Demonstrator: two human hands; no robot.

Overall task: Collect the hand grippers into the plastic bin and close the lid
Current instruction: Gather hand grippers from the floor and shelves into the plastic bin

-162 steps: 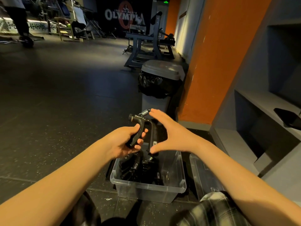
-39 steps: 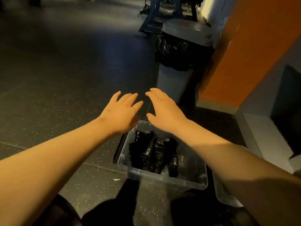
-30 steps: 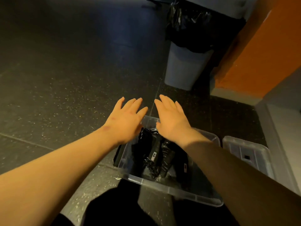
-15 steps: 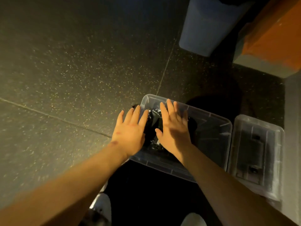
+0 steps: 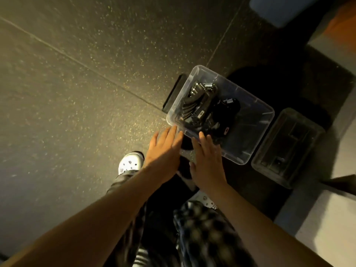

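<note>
A clear plastic bin (image 5: 256, 112) stands on the dark floor with several black hand grippers (image 5: 204, 108) with metal springs piled inside. Its clear lid (image 5: 287, 149) lies flat on the floor just right of the bin. My left hand (image 5: 163, 149) hovers with straight fingers at the bin's near left corner and holds nothing. My right hand (image 5: 208, 160) is spread flat over the bin's near rim, also empty. A flat black object (image 5: 173, 93) lies against the bin's left side.
A grey waste bin's base (image 5: 279, 8) stands beyond the bin. Grey shelf ledges (image 5: 327, 218) run along the right, with an orange wall above. My white shoe (image 5: 131, 162) and plaid trousers (image 5: 202, 228) are below the hands.
The last gripper has gone from my left hand into the bin. Both hands have drawn back from over the grippers to the bin's near edge as the view tipped steeply down.
</note>
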